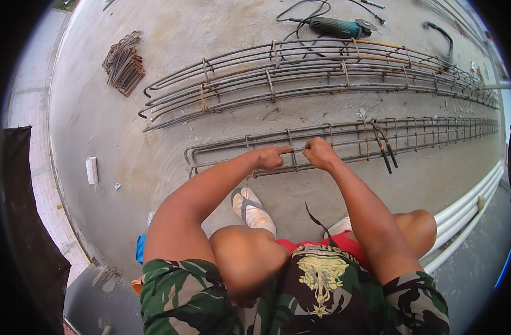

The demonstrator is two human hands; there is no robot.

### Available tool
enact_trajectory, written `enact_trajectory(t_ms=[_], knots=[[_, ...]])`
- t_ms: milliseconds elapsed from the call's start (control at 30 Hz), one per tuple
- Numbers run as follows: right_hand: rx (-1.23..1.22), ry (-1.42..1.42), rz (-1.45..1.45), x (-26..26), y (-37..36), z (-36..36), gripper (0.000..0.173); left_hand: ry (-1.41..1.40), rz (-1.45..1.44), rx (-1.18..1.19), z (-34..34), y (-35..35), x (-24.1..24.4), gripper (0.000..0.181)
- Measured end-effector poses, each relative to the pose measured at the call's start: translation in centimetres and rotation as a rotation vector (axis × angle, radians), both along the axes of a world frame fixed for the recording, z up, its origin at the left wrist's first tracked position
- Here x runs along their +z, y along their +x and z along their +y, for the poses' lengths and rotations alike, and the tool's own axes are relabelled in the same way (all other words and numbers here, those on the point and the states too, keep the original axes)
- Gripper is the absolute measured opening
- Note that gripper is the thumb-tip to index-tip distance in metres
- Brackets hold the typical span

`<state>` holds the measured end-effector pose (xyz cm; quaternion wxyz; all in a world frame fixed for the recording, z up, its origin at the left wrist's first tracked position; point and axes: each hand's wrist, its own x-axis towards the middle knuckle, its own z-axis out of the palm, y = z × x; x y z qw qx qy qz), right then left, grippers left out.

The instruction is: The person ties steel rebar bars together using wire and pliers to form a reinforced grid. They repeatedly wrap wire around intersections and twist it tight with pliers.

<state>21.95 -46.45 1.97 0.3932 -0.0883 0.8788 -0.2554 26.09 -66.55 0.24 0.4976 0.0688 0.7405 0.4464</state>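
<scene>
A rebar cage of long bars and square stirrups lies on the concrete floor before me. My left hand is at its near side, index finger stretched toward a stirrup. Just right of that stirrup, my right hand has its fingers closed on a thin tie wire, which spans the small gap between my hands. Whether my left fingers also grip the wire is hard to see. Pincers with black and orange handles rest across the cage, to the right of my right hand.
More rebar cages lie beyond. Behind them is a corded angle grinder. A pile of bent stirrups is at the upper left, a white pipe piece at the left. Long white pipes run along the right, near my knee.
</scene>
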Motion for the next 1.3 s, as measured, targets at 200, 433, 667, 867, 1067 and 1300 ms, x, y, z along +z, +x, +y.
enact_trajectory(t_ms=[200,433,667,867,1067,1300], knots=[[-0.064,0.011,-0.108,-0.5,-1.8,-2.8,0.028,0.063,0.258,0.150,0.3,1.7,-3.9,0.063],[0.288,-0.094,-0.118,1.3,-1.7,-4.0,0.026,-0.129,0.542,0.700,3.5,5.7,-4.6,0.054],[0.317,0.149,0.250,-2.2,-2.3,-6.2,0.020,-0.282,0.439,0.780,4.8,4.1,-5.2,0.044],[0.471,0.317,0.348,-1.4,-0.8,-2.5,0.017,-0.211,0.479,0.784,4.6,4.3,-4.6,0.038],[0.494,0.239,0.232,-0.1,2.9,-2.0,0.021,-0.186,0.623,0.702,4.3,4.9,-5.5,0.036],[0.345,0.194,-0.024,-0.4,1.7,-0.7,0.031,-0.170,0.681,0.624,3.7,5.3,-5.9,0.037]])
